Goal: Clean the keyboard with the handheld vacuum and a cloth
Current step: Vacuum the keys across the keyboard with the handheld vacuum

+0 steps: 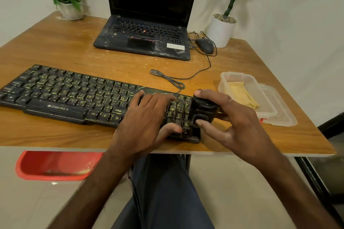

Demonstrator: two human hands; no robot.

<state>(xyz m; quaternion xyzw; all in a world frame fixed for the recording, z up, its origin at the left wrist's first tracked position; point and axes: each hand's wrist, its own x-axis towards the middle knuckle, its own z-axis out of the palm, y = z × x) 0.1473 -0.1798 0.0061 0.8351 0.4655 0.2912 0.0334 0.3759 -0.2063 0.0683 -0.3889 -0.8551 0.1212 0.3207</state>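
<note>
A black keyboard [74, 95] with yellow-marked, dusty keys lies along the front of the wooden table [74, 46]. My left hand [147, 119] lies flat on its right part, thumb curled round the front edge. My right hand [234, 117] grips a small black handheld vacuum [202, 109], which stands on the keyboard's right end over the number pad. A yellow cloth [242, 95] lies folded in a clear plastic container [260, 96] just right of that hand.
A dusty open laptop [145, 37] stands at the back centre, with a black mouse [204, 45] and its cable beside it. The keyboard's coiled cable [167, 78] lies mid-table. Potted plants stand at the back left [68, 9] and back right [221, 29]. A red stool [55, 165] sits below.
</note>
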